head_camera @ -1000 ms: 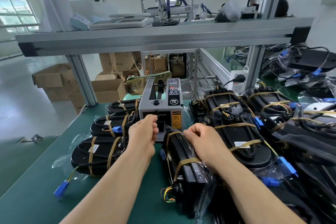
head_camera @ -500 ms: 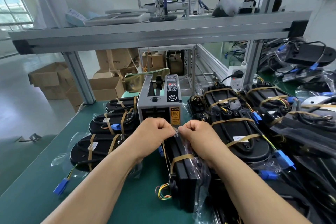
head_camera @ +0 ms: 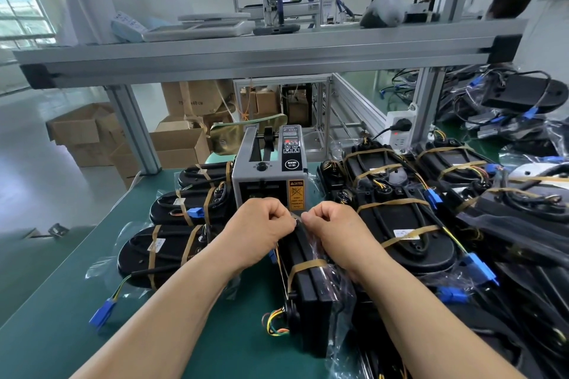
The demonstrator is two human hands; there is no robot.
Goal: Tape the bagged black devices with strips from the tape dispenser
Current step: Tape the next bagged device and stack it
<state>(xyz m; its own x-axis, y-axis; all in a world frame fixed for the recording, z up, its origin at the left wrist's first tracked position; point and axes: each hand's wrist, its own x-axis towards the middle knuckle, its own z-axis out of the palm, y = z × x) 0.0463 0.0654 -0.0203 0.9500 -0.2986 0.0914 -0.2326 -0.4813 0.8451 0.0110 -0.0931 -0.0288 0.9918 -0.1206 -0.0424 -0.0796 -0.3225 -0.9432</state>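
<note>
Left hand [head_camera: 258, 226], right hand [head_camera: 334, 226]: both pinch bagged device [head_camera: 311, 301] at far end, beside tape dispenser [head_camera: 265, 174]. Bare mat [head_camera: 61, 320] at left edge.

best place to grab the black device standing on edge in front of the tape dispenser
Likely pinch the device by its broad sides from above, at the tape band: it stands on edge, narrow face up, and wires crowd its near end.

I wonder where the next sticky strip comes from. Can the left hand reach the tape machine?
Probably yes. The left hand is right in front of the tape dispenser with nothing between them. It is pinching at the end of the bagged device, so it must let go first.
</note>
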